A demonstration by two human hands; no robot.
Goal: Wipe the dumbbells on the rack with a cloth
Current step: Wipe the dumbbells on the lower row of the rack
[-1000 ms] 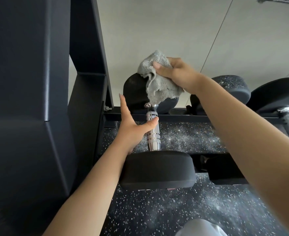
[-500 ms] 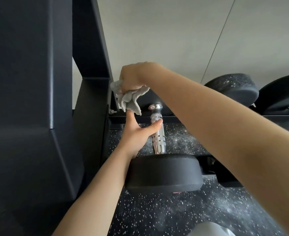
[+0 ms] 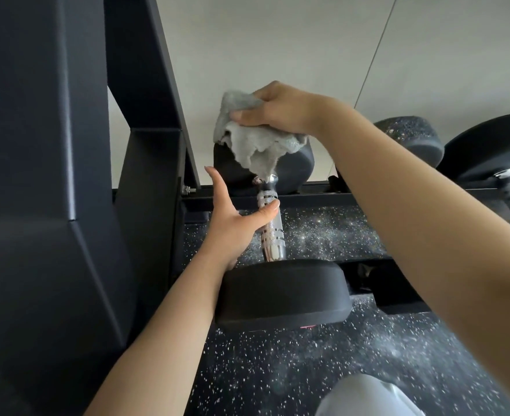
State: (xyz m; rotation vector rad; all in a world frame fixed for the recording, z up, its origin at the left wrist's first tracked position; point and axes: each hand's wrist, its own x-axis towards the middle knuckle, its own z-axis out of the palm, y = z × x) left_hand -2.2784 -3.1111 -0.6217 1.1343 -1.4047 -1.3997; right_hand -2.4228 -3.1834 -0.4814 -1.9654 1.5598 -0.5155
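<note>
A black dumbbell lies on the rack, its near head (image 3: 283, 295) towards me and its far head (image 3: 296, 169) by the wall. Between them runs a knurled chrome handle (image 3: 273, 235). My right hand (image 3: 280, 111) grips a crumpled grey cloth (image 3: 256, 145) and presses it onto the top of the far head; the cloth hangs down to the handle's far end. My left hand (image 3: 232, 226) is at the handle with fingers straight up and the thumb lying across the chrome.
The rack's thick black upright (image 3: 52, 205) fills the left side, close to my left arm. Its rear rail (image 3: 323, 201) runs right, under two more dumbbells (image 3: 410, 139) (image 3: 494, 151). Speckled black floor (image 3: 277, 370) lies below, and a grey-clad knee (image 3: 368, 397) at the bottom edge.
My right hand swept the cloth from the top of the far head to its left side, then back up onto the top. My left hand stayed at the handle.
</note>
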